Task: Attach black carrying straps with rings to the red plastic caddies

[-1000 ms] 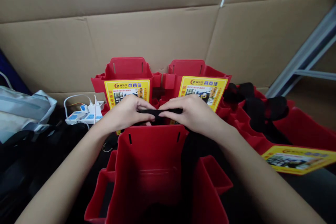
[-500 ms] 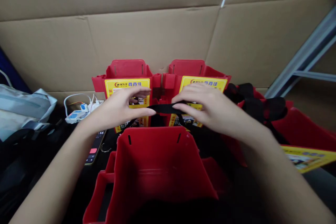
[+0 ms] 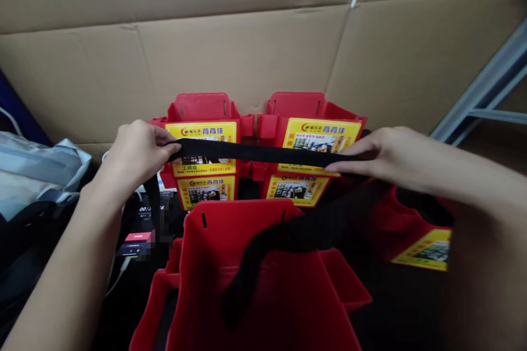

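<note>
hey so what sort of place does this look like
Probably a makeshift workshop or packing corner, judging by several red plastic boxes, some bearing matching yellow labels, a stretched black strap, and cardboard sheets behind.

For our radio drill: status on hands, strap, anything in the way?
Left hand, right hand: pinching black strap. Strap stretched between them. Drooping webbing crosses front red bin.

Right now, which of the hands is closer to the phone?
Left. The left hand appears just above the phone, pinching the black strap; the right hand pinches it far off to the right.
</note>
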Demonstrator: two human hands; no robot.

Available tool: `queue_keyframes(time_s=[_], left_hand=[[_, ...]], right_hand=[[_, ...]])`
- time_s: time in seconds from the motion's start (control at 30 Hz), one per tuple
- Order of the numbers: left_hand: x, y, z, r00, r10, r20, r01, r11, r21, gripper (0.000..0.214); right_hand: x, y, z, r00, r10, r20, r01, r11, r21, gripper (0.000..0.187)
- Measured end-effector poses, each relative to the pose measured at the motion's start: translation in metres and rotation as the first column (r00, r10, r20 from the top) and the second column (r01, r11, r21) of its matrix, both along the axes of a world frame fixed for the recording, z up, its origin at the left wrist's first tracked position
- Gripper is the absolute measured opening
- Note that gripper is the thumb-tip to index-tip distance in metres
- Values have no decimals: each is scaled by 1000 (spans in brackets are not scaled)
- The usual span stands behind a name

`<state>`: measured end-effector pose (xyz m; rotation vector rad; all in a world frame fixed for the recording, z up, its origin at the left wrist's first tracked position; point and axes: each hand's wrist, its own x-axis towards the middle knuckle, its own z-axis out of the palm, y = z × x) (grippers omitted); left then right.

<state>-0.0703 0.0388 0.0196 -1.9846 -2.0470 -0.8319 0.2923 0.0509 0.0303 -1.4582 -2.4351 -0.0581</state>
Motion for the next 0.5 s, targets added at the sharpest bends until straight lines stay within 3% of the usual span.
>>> queue_keyframes(time_s=[0.1, 0.2, 0.27, 0.37, 0.43, 0.5], left_hand=[[-5, 2, -4, 991, -74, -110, 58, 988, -144, 20], [9, -4, -6, 938, -348, -8, 338, 916, -217, 27], [28, -11, -6, 849, -518, 108, 529, 835, -155, 43], [61, -19, -13, 703, -666, 248, 697, 715, -54, 56], [76, -19, -19, 665, -690, 287, 726, 688, -29, 45], [78, -15, -24, 688, -674, 269, 699, 715, 4, 27]], right_hand=[[17, -5, 5, 988, -121, 92, 107, 983, 147, 26], [0, -12, 4, 996, -49, 77, 30, 970, 240, 23], [-28, -18, 0, 997, 59, 46, -69, 958, 280, 22], [-74, -24, -13, 985, 169, 15, -166, 943, 289, 21], [-92, -24, -22, 976, 217, -11, -206, 942, 267, 23], [-96, -20, -29, 972, 232, -23, -219, 943, 251, 26]])
